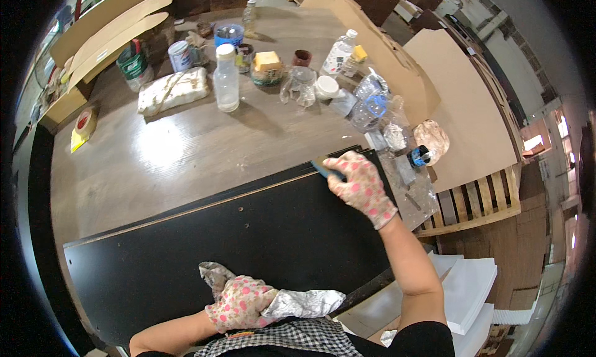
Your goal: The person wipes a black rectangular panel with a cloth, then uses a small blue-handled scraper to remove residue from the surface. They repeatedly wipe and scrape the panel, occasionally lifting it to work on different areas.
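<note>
A long black board (167,257) lies across the table's near side on top of other dark boards, its far edge showing a thin brown line. My right hand (361,188), in a white glove with pink dots, grips a small flat blue-and-tan piece (321,166) against that edge near the right corner. Its exact kind is unclear. Low in the view, my left hand (241,302), gloved the same way, rests over the board's near edge. It is closed on a crumpled whitish rag (308,303), which sticks out on both sides.
The brown table (112,189) carries a clear squeeze bottle (227,77), a white wrapped bundle (174,91), a tape roll (85,122), a yellow sponge (267,61) and a white jar (326,87). Cardboard (465,108) and a wooden pallet (478,198) stand to the right.
</note>
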Demonstrator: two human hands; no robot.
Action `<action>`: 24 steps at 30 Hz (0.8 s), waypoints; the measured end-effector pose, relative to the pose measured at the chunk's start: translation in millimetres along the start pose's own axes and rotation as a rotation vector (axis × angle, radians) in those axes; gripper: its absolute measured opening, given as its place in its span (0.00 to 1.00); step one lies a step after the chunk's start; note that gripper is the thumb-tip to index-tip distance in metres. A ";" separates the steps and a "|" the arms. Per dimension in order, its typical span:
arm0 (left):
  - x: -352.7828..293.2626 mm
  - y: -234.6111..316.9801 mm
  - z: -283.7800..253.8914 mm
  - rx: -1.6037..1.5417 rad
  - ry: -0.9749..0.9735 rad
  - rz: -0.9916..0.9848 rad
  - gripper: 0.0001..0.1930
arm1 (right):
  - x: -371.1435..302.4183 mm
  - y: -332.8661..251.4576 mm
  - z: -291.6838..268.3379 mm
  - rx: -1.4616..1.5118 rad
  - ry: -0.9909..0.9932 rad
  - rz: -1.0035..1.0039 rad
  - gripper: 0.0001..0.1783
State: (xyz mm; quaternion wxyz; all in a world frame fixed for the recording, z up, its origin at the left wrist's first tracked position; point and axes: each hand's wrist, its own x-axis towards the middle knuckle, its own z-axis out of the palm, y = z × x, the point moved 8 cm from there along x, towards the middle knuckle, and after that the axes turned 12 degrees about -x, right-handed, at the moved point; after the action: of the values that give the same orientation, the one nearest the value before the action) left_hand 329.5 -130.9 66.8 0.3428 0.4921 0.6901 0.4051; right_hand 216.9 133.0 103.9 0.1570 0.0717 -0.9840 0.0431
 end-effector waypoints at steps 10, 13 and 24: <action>-1.1 -1.7 3.4 0.019 -0.046 -0.023 0.18 | -22.7 144.8 -7.6 -0.142 -0.066 0.532 0.16; -7.6 2.9 -3.8 -0.016 0.032 0.028 0.19 | -20.0 107.4 -9.7 -0.195 -0.021 0.518 0.17; -140.8 -16.8 -40.0 -0.169 0.488 -0.096 0.13 | 42.1 -212.5 32.4 0.168 -0.023 -0.026 0.15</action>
State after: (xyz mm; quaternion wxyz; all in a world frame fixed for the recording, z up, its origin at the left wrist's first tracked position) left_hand 327.5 -277.6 79.7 0.2250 0.3160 0.7387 0.5512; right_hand 200.4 -85.4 99.7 0.1396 0.0979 -0.9777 0.1224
